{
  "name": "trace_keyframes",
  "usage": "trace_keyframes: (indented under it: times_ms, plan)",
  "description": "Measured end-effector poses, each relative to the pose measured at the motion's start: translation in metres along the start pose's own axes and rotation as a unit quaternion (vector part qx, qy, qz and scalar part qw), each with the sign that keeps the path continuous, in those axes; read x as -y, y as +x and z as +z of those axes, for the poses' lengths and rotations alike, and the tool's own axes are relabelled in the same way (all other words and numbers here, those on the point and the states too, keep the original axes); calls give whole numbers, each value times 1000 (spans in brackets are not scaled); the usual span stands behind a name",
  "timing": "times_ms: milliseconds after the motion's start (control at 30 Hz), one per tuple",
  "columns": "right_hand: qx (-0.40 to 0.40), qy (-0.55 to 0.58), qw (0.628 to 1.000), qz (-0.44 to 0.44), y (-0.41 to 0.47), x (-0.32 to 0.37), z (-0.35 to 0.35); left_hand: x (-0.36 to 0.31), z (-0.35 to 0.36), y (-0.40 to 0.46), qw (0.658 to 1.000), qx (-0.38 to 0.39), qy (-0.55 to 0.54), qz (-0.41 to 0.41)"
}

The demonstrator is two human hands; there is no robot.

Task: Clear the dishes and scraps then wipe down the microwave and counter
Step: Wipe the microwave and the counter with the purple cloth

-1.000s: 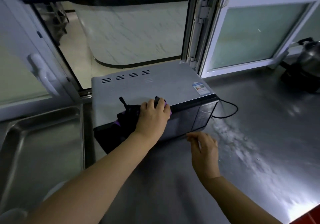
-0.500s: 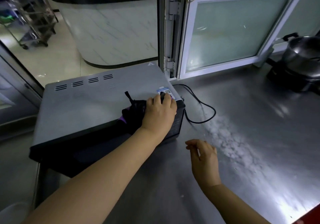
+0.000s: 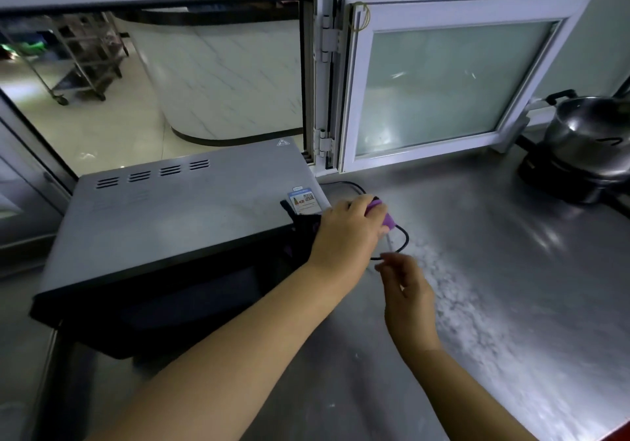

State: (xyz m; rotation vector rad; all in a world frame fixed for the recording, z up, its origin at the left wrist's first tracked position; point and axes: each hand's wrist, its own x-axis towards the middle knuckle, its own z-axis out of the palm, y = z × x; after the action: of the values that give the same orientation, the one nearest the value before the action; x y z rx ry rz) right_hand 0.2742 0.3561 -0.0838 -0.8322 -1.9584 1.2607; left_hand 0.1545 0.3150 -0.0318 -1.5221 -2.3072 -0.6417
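The left hand (image 3: 344,232), fingers curled on a cloth (image 3: 383,215), is wiping the microwave (image 3: 177,222) top's right corner; right hand (image 3: 407,290) hovering, fingers loosely bent. White residue (image 3: 460,297) is still lying on the counter (image 3: 494,236).

The picture is dim and bluish — daylight enters by the hatch (image 3: 153,76), glare lies on the counter (image 3: 511,270), edges bend, and the hands look slightly blurred.
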Motion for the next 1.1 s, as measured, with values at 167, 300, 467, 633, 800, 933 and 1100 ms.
trace_keyframes:
  times_ms: [167, 300, 467, 633, 800, 933, 1100]
  plan:
    - [52, 95, 994, -23, -4, 29, 2, -15, -19, -21, 909, -44, -364, -198]
    - [142, 168, 975, -36, -13, 40, 12, -21, -33, -33, 708, 13, -626, -327]
    - [111, 222, 966, 65, -11, 36, 27, -7, -43, -54, 705, 87, -646, -279]
    - [-24, 35, 998, 40, 29, 39, 39, 79, -67, -54, 964, 28, -164, -209]
    - [87, -279, 954, -69, 67, 56, 74, 136, -68, -49, 975, 159, 112, -105]
    - [140, -405, 899, -92, 91, 60, 91, 149, -65, -45, 977, 156, 137, -43]
    - [221, -414, 878, -99, 137, 65, 108, 154, -60, -45, 981, 142, 124, -45]
